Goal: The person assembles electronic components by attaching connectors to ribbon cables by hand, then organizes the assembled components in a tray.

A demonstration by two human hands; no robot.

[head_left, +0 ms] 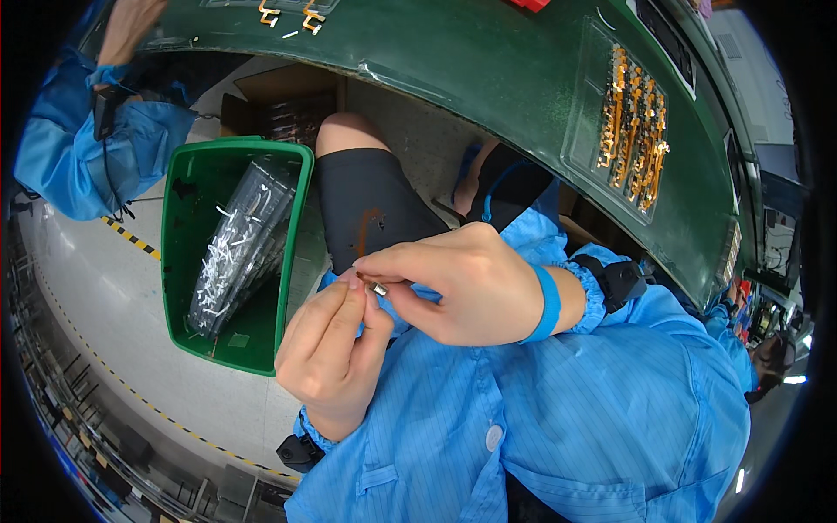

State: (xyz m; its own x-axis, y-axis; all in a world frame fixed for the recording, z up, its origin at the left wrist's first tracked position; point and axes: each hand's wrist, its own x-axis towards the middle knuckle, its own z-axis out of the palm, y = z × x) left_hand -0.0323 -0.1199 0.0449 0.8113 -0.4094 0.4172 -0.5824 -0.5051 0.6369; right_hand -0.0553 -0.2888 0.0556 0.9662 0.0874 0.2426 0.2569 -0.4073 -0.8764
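Over my lap, my left hand point(336, 349) and my right hand point(471, 283) meet with their fingertips pinched together. Between them is a small flex circuit; its silvery metal end point(378, 288) shows by my right thumb. A thin orange-brown strip point(365, 228) rises above the fingertips against the black shorts, seemingly part of the same piece. My fingers cover the rest of it. On the green table to the right lies a clear tray point(580, 144) with rows of orange flex circuits point(634, 126).
A green bin point(300, 235) with clear plastic trays point(235, 248) and white scraps stands left of my lap. Behind it is an open cardboard box point(288, 84). A co-worker's blue sleeve point(96, 161) and hand point(131, 30) are at the upper left. More flex circuits point(311, 17) lie at the table's far left.
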